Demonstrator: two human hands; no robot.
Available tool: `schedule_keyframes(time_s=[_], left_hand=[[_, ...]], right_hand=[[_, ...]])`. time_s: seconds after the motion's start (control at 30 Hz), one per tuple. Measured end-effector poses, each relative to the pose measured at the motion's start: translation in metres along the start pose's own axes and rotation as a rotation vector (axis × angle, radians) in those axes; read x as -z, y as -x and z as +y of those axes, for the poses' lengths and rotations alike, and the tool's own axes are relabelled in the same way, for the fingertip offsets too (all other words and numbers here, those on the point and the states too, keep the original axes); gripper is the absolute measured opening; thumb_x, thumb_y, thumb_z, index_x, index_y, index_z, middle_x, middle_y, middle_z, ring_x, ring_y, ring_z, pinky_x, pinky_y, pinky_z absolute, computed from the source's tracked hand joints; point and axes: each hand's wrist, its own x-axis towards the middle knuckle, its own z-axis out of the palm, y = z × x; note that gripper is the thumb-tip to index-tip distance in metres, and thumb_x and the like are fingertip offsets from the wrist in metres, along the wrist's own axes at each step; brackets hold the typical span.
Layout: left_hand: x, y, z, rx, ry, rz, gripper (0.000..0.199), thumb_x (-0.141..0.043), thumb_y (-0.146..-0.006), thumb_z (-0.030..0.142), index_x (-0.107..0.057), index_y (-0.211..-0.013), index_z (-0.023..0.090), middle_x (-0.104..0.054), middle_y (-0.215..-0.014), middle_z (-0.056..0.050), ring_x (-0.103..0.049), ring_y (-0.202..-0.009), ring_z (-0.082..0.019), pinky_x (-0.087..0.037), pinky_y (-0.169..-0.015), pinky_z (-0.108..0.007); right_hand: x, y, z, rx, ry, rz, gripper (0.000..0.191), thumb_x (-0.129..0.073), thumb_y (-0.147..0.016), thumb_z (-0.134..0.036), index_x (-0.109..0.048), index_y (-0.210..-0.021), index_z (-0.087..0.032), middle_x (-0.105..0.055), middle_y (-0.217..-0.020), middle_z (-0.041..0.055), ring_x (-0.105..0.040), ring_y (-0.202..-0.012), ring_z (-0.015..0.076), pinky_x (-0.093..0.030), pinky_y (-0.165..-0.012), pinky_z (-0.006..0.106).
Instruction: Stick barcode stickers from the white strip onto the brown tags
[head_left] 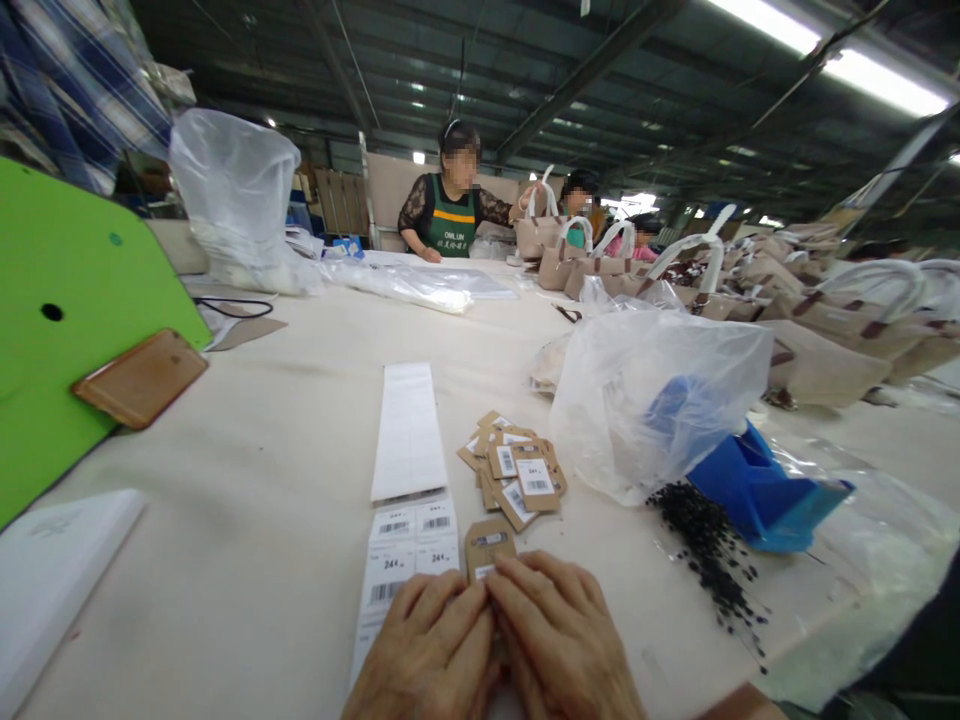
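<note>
A brown cardboard hang tag (489, 540) lies flat on the table, its lower part hidden beneath my fingers, with a white price sticker just showing. My left hand (429, 645) is closed, fingers bent over the tag's lower left side and over the edge of the sticker sheet. My right hand (564, 632) is closed too, its fingertips pressed on the tag against the left hand. Both thumbs are hidden. To the left runs a sheet of price stickers (397, 555), its far end a blank white strip (409, 430). Behind the tag is a loose pile of stickered hang tags (525, 475).
On the right are a clear plastic bag (660, 390), a blue tape dispenser (765, 490) and black tag strings (709, 550). Beige handbags (817, 350) crowd the right side. A phone (142, 378) leans on a green board (67, 300). A co-worker (454, 205) stands across the table.
</note>
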Motion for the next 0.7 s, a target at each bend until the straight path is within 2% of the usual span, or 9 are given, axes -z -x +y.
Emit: schedule_keyframes(time_s=[0.07,0.2,0.37,0.47,0.53,0.6,0.63,0.7], left_hand=[[0.003,-0.001,-0.002,0.0,0.006,-0.022,0.027,-0.038,-0.092,0.015,-0.065,-0.089,0.014,-0.072,-0.089,-0.003,-0.06,-0.081,-0.019,-0.045,-0.073,-0.032],[0.007,-0.001,-0.001,0.011,0.013,-0.05,0.026,-0.04,-0.092,0.017,-0.065,-0.089,0.015,-0.072,-0.091,-0.003,-0.059,-0.082,-0.019,-0.045,-0.073,-0.033],[0.007,0.001,0.002,0.046,0.03,-0.083,0.028,-0.038,-0.094,0.021,-0.065,-0.092,0.015,-0.072,-0.094,-0.003,-0.059,-0.086,-0.02,-0.043,-0.078,-0.034],[0.008,0.003,0.003,0.054,0.039,-0.094,0.032,-0.036,-0.096,0.026,-0.065,-0.092,0.014,-0.072,-0.096,-0.003,-0.059,-0.088,-0.021,-0.042,-0.08,-0.035],[0.009,0.003,0.004,0.059,0.038,-0.099,0.031,-0.036,-0.096,0.025,-0.065,-0.093,0.014,-0.071,-0.097,-0.003,-0.058,-0.09,-0.022,-0.041,-0.082,-0.036],[0.01,0.002,0.005,0.07,0.037,-0.109,0.03,-0.037,-0.095,0.023,-0.065,-0.094,0.014,-0.071,-0.098,-0.004,-0.058,-0.092,-0.022,-0.041,-0.084,-0.037],[0.01,0.002,0.006,0.071,0.041,-0.127,0.029,-0.037,-0.095,0.022,-0.065,-0.095,0.014,-0.071,-0.099,-0.004,-0.059,-0.092,-0.021,-0.041,-0.084,-0.036],[0.006,0.002,0.007,0.08,0.044,-0.071,0.03,-0.036,-0.095,0.021,-0.065,-0.094,0.014,-0.071,-0.096,-0.005,-0.059,-0.09,-0.021,-0.04,-0.083,-0.036]], right_hand=[[0.001,0.003,0.003,0.091,0.047,-0.008,0.026,-0.042,-0.092,-0.024,-0.064,-0.104,-0.019,-0.069,-0.107,-0.0014,-0.06,-0.093,0.0197,-0.04,-0.081,0.032],[0.005,0.009,0.007,0.088,0.17,-0.059,0.028,-0.046,-0.092,-0.034,-0.065,-0.108,-0.021,-0.066,-0.114,-0.0035,-0.058,-0.099,0.0217,-0.036,-0.085,0.035],[-0.002,0.023,0.006,0.014,0.239,-0.069,0.037,-0.045,-0.092,-0.033,-0.06,-0.115,-0.009,-0.064,-0.118,0.0062,-0.058,-0.103,0.026,-0.038,-0.086,0.037],[-0.004,0.038,0.007,0.014,0.211,-0.063,0.031,-0.048,-0.09,-0.029,-0.062,-0.111,-0.011,-0.065,-0.114,0.0075,-0.06,-0.101,0.0244,-0.042,-0.084,0.033],[-0.001,0.046,0.007,-0.063,0.127,-0.06,0.025,-0.049,-0.09,-0.028,-0.062,-0.106,-0.015,-0.066,-0.111,0.0081,-0.061,-0.098,0.0218,-0.044,-0.082,0.03],[0.003,0.046,0.006,-0.21,-0.021,-0.07,0.022,-0.047,-0.091,-0.029,-0.062,-0.103,-0.017,-0.067,-0.105,0.0078,-0.062,-0.095,0.0189,-0.046,-0.082,0.027],[0.005,0.042,0.005,-0.296,-0.111,-0.093,0.022,-0.047,-0.092,-0.03,-0.062,-0.101,-0.018,-0.066,-0.102,0.0071,-0.062,-0.093,0.0177,-0.047,-0.081,0.025],[0.006,0.025,0.001,-0.497,-0.274,-0.158,0.022,-0.044,-0.092,-0.032,-0.061,-0.097,-0.019,-0.066,-0.096,0.0057,-0.063,-0.087,0.0167,-0.048,-0.076,0.025]])
